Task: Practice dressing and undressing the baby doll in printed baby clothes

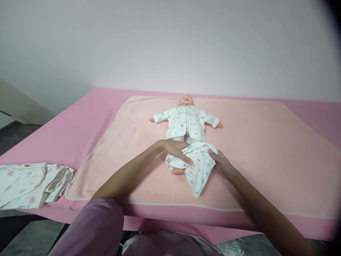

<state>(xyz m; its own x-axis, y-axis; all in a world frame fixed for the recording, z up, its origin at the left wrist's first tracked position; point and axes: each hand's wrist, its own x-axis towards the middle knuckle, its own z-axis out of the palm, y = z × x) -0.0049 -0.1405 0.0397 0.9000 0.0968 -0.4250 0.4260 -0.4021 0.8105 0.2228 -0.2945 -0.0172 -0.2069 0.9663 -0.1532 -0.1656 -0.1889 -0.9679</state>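
Pants point(201, 161): bunched round the doll's lower legs, above the pink blanket point(266, 153).
Doll point(186, 100): face up, jacket point(176, 121) over both arms.
Left hand point(176, 148): fingers spread across the cloth.
Right hand point(221, 163): pinching the pants' edge between thumb and fingers.
Done: one foot point(178, 171) shows past a cuff.
Left: apparently the other leg, then drawing up to the waist.

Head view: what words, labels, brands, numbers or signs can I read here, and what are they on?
No readable text anywhere.
Small white tag on the blanket's far right corner: too small to read.
Prints on the doll's jacket and the folded clothes: too small to tell whether any are letters.
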